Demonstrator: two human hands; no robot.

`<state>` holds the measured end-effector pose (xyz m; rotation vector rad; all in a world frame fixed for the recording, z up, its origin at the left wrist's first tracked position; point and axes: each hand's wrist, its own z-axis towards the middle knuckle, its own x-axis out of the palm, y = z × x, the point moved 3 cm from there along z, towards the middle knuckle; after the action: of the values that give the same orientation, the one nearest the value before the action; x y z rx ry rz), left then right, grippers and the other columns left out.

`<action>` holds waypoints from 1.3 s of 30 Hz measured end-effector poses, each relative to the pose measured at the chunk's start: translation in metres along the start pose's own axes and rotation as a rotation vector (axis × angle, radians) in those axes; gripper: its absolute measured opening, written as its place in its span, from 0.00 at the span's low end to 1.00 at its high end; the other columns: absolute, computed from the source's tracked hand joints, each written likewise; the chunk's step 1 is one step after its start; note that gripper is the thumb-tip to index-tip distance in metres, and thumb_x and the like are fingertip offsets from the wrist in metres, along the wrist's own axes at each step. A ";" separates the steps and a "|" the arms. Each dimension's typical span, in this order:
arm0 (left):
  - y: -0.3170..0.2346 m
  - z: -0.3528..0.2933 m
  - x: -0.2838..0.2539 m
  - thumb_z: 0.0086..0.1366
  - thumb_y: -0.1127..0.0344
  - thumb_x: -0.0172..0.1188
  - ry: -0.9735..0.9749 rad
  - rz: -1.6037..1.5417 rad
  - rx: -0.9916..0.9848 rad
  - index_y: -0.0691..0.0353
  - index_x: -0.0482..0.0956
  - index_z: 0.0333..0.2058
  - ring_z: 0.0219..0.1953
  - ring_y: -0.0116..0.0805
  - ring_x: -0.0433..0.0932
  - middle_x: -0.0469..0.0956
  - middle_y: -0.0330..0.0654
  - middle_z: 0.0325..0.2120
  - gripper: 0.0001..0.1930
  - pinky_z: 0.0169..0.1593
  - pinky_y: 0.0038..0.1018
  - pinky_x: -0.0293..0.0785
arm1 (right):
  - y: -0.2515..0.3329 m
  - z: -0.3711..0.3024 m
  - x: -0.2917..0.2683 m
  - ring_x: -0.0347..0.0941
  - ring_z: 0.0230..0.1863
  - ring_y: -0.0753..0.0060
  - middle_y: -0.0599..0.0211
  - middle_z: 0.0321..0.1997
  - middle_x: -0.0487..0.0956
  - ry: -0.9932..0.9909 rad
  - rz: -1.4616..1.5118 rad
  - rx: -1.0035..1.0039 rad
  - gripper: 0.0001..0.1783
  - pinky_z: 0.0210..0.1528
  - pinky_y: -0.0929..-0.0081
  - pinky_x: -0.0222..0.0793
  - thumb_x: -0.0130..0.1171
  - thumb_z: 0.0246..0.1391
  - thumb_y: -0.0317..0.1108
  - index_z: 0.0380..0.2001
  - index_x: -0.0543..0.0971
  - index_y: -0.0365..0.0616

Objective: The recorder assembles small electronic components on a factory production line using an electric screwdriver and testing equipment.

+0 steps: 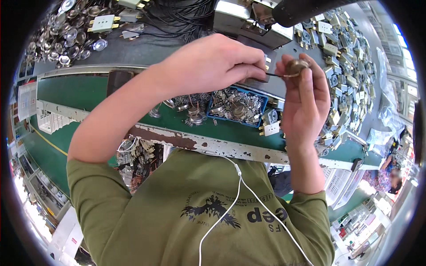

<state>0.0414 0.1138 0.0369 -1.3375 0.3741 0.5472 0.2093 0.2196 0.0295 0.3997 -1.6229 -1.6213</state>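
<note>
My left hand [222,62] reaches across the bench with thumb and fingers pinched on a thin black wire [274,75]. A paler, copper-coloured end of that wire runs to a round metal cap-like part [296,67]. My right hand [307,99] grips this round part between thumb and fingers, its palm turned toward me. Just below the hands sits a blue tray [212,116] filled with small metal pieces. Left of the tray lie several round metal parts with copper-coloured wires [195,119]. A pale block with metal prongs [270,125] lies right of the tray.
A metal machine [230,17] stands behind my hands, with a dark cylinder [306,11] above. Many pronged blocks [350,84] cover the right side. Round metal parts [64,37] heap at far left, beside black cables [177,20]. The bench's worn front rail [208,146] runs before me.
</note>
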 end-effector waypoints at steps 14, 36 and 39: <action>-0.020 -0.012 -0.013 0.59 0.66 0.66 -0.119 0.552 0.272 0.57 0.76 0.36 0.34 0.40 0.76 0.73 0.39 0.27 0.08 0.39 0.35 0.74 | 0.020 0.005 0.003 0.79 0.45 0.81 0.68 0.43 0.83 0.286 -0.501 0.188 0.18 0.50 0.79 0.76 0.61 0.66 0.27 0.57 0.78 0.35; -0.020 -0.023 -0.003 0.59 0.63 0.68 0.254 0.516 0.185 0.44 0.83 0.53 0.34 0.36 0.78 0.76 0.34 0.29 0.21 0.41 0.33 0.73 | -0.002 0.014 -0.013 0.76 0.59 0.48 0.56 0.59 0.78 0.368 -1.261 -0.283 0.35 0.58 0.59 0.73 0.72 0.50 0.28 0.62 0.73 0.46; -0.022 -0.019 -0.011 0.59 0.63 0.68 0.195 0.467 0.207 0.47 0.82 0.54 0.34 0.37 0.79 0.77 0.36 0.30 0.22 0.40 0.33 0.74 | -0.002 0.017 -0.014 0.75 0.60 0.48 0.56 0.60 0.78 0.373 -1.274 -0.308 0.34 0.59 0.59 0.73 0.71 0.50 0.26 0.62 0.74 0.46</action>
<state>0.0462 0.0908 0.0568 -1.1063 0.8931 0.7426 0.2061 0.2410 0.0258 1.6713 -0.7408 -2.3974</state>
